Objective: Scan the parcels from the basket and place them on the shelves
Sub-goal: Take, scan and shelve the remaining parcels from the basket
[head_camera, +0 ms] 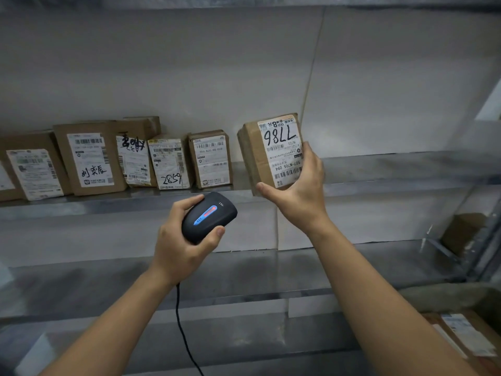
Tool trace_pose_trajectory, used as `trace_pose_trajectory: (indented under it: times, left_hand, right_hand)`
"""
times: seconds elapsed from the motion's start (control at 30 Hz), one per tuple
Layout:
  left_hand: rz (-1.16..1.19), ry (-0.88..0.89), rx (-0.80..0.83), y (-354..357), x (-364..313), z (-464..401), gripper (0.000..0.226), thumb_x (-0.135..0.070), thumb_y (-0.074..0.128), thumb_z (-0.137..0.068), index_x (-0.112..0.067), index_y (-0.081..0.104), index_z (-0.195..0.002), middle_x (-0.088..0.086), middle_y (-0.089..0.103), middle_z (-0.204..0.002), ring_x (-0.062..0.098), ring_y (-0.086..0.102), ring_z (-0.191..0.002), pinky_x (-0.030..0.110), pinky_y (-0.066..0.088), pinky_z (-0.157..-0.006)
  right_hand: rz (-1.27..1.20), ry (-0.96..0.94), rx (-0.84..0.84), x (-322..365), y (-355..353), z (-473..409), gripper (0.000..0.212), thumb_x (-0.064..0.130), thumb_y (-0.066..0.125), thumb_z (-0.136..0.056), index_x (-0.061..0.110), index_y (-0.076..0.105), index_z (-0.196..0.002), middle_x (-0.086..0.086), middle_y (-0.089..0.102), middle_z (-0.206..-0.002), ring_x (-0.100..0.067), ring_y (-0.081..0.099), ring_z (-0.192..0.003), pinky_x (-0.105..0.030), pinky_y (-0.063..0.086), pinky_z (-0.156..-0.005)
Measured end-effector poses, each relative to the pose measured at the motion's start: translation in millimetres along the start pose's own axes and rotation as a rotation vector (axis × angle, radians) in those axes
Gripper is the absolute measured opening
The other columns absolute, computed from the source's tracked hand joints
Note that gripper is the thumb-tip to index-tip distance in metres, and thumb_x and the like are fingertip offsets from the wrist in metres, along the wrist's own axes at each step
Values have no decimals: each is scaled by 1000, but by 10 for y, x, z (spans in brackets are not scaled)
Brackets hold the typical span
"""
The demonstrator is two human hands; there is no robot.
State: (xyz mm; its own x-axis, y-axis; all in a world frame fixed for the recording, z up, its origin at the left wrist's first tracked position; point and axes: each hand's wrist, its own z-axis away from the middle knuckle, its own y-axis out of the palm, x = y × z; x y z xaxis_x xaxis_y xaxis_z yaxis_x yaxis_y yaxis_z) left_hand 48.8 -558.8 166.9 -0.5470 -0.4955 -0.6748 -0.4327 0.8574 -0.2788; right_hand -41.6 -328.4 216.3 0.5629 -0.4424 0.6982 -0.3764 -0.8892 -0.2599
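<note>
A row of labelled cardboard parcels (89, 158) stands upright on the metal shelf (379, 169), occupying its left portion. The left hand (181, 240) grips a black corded scanner (208, 217), fingers and thumb curled around its body, below the shelf edge. The right hand (301, 191) holds a brown parcel (271, 151) at the shelf's front edge, thumb beneath, fingers along its right side, with the label upside down.

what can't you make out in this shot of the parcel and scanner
Head view only:
- Held parcel: its lower corner is covered by the right hand.
- Scanner: its underside is wrapped by the left hand.
- Leftmost shelf parcel: cut by the frame edge.
- Printed label text: too small.
</note>
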Motion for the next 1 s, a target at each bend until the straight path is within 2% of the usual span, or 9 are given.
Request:
trace_pose_trajectory:
  times: [0.2, 0.33, 0.47, 0.63, 0.77, 1.0]
  left_hand:
    - [-6, -61, -47, 156, -20, -88, 68, -58, 76, -67, -38, 54, -128, -28, 66, -113, -1, 68, -100, 14, 54, -78]
    - [-27, -88, -64, 175, -31, -144, 62, -60, 75, -66, -48, 52, -122, -39, 63, -111, -4, 67, -99, 10, 52, -76]
    - [-7, -124, -111, 219, 27, -171, 61, -59, 75, -64, -48, 53, -120, -38, 66, -108, -3, 68, -98, 9, 51, -76]
    - [-14, -154, -106, 260, 133, -167, 63, -59, 76, -64, -45, 55, -122, -33, 67, -106, 1, 70, -96, 14, 55, -75]
    - [-30, -168, -112, 291, 223, -212, 64, -58, 77, -66, -41, 56, -123, -34, 67, -110, -1, 70, -98, 13, 54, -76]
    - [-61, -175, -101, 367, 370, -308, 62, -60, 77, -66, -46, 54, -123, -38, 65, -110, -2, 68, -99, 12, 54, -76]
  right_hand:
    - [-4, 29, -123, 2, 353, -329, 120, 49, 90, -59, 12, 27, -154, -8, 37, -150, -25, 29, -139, -47, 27, -119]
    - [-20, 58, -147, -33, 620, -425, 117, 43, 90, -61, 11, 27, -153, -9, 37, -149, -25, 28, -138, -43, 26, -118]
    - [-24, 77, -106, -108, 844, -424, 118, 39, 91, -63, 10, 23, -155, -9, 32, -152, -23, 24, -139, -34, 20, -115]
    - [29, 99, -70, -231, 1039, -440, 123, 43, 93, -63, 8, 20, -155, -10, 30, -154, -28, 24, -141, -44, 25, -117]
    - [69, 117, -33, -281, 1122, -482, 128, 49, 93, -63, 10, 16, -157, -10, 26, -159, -27, 22, -145, -50, 24, -118]
    - [83, 88, 9, -443, 1115, -493, 128, 51, 93, -61, 7, 19, -157, -11, 30, -159, -28, 25, -145, -47, 25, -119]
